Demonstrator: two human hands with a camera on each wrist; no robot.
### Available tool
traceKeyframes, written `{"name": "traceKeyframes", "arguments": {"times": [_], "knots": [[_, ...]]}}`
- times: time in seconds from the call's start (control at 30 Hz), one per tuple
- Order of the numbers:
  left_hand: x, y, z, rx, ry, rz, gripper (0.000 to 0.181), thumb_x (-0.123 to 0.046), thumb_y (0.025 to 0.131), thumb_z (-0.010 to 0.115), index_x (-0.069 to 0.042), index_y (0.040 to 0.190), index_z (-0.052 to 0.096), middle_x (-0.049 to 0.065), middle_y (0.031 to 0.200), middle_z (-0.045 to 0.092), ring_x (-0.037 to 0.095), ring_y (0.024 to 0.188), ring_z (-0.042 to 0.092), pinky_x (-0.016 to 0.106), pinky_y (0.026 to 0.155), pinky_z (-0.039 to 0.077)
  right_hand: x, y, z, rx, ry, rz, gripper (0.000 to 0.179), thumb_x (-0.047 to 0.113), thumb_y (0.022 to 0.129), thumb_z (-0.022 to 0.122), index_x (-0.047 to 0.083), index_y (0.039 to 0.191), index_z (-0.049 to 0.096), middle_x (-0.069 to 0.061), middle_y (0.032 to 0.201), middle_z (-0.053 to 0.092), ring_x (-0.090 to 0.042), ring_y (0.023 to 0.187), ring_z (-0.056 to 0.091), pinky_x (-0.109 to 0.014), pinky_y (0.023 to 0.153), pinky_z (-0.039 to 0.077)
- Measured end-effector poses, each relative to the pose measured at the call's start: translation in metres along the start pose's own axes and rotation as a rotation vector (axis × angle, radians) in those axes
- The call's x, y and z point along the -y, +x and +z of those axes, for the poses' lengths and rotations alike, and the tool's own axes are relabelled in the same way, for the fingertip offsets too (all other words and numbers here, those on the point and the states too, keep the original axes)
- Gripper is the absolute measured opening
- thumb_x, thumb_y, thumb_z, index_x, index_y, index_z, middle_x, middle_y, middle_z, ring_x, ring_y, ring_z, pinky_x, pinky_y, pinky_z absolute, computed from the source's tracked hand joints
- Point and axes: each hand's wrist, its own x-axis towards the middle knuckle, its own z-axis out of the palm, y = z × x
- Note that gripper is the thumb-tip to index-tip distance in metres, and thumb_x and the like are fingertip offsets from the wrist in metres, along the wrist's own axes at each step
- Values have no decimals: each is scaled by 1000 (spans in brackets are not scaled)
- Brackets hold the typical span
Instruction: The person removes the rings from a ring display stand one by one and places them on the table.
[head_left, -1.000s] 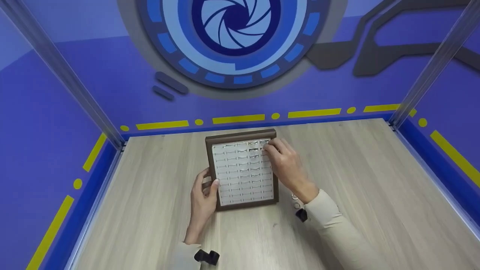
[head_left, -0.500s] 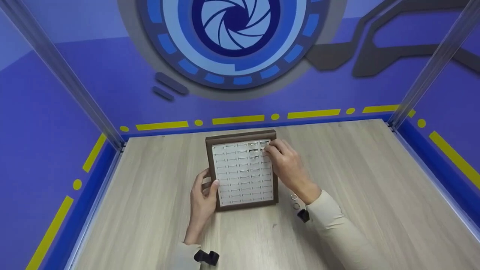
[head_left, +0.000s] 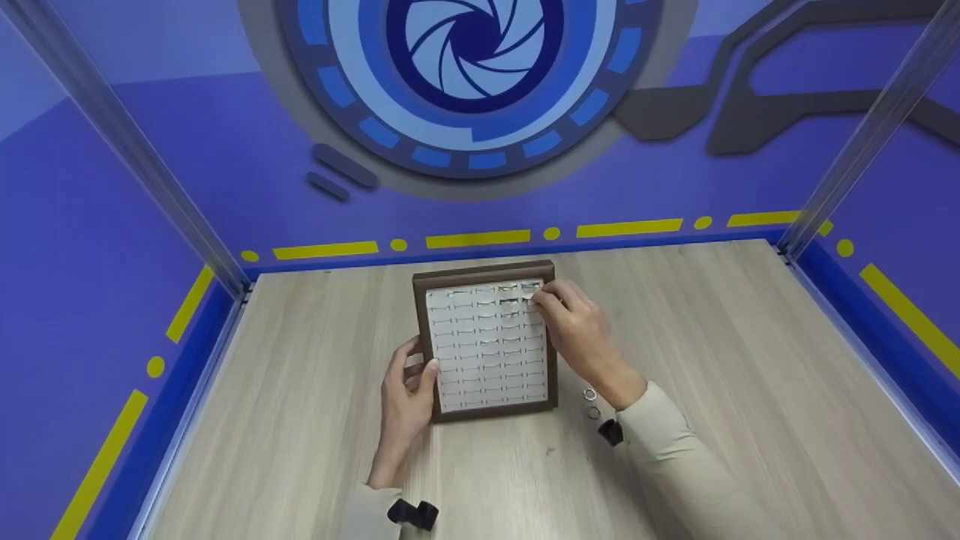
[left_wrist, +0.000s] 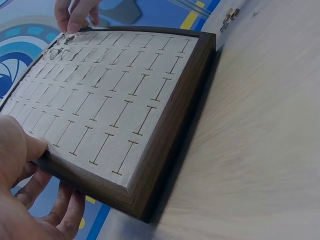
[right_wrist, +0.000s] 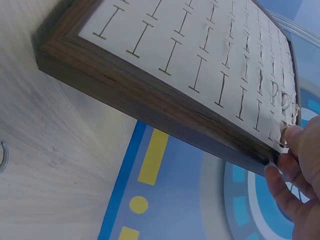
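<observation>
A ring display tray (head_left: pixel 491 360) with a dark wooden frame and a white slotted pad stands tilted up on the table. My left hand (head_left: pixel 407 401) grips its left edge, thumb on the front of the frame and fingers behind, as the left wrist view shows too. At the upper right corner, my right hand (head_left: pixel 581 326) pinches a small ring (right_wrist: pixel 285 131) at a slot; the fingertips partly hide it. Several rings sit in the slots beside it, among them a silver ring (right_wrist: pixel 285 101) in the right wrist view.
Two loose rings (head_left: pixel 590 394) lie on the wooden table (head_left: pixel 315 435), right of the tray and close to my right wrist. A blue patterned wall (head_left: pixel 480 210) rises behind the table, with side walls and metal posts at left and right.
My right hand and forearm have shifted slightly right and down at the tray's upper right corner, uncovering more of the two loose rings. The left hand keeps its grip.
</observation>
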Motion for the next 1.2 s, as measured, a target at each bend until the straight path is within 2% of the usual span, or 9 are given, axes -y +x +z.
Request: {"name": "traceKeyframes", "arguments": {"times": [0.13, 0.33, 0.6, 0.9, 1.03, 1.2], "knots": [[0, -1, 0, 0, 7, 1, 48, -7, 106, 64, -9, 153, 53, 16, 137, 60, 29, 111, 70, 44, 99, 60, -1, -1, -1, 5, -5, -16, 11, -10, 93, 74, -2, 101, 71, -11, 100, 66, -26, 91, 67, -35, 79, 63], [0, -2, 1, 2, 1, 1, 48, -6, 105, 64, -9, 152, 53, 15, 137, 60, 29, 110, 70, 42, 97, 61, -2, -2, -3, 19, 0, -32, 5, -3, 103, 66, -2, 103, 71, -11, 101, 66, -26, 91, 67, -34, 79, 63], [0, -3, 1, -2, 8, 0, 48, -6, 105, 65, -8, 152, 53, 16, 136, 61, 29, 110, 70, 38, 95, 62, -3, -4, -6, 16, -14, -39, 15, -11, 92, 75, -1, 102, 71, -10, 101, 65, -25, 92, 67, -32, 80, 63], [-2, -4, 0, 1, -1, -17, 49, -8, 106, 65, -10, 153, 52, 14, 137, 61, 28, 111, 70, 37, 96, 61, -2, -5, -11, 35, 9, -46, 13, -7, 94, 75, -2, 105, 71, -12, 102, 65, -26, 94, 66, -33, 83, 62], [-4, -3, -1, 2, 3, -24, 49, -8, 106, 66, -11, 153, 53, 13, 137, 61, 29, 112, 70, 41, 97, 61, 0, -5, -14, 31, 52, -39, 7, -6, 98, 71, -4, 105, 72, -12, 101, 65, -27, 92, 65, -33, 81, 61], [-2, -2, -1, 1, 5, -15, 48, -10, 107, 65, -11, 153, 53, 15, 137, 61, 31, 113, 70, 45, 99, 60, 1, -8, -19, 24, 91, -34, 8, -9, 96, 72, -5, 103, 72, -12, 100, 65, -27, 90, 66, -33, 78, 61]]}}
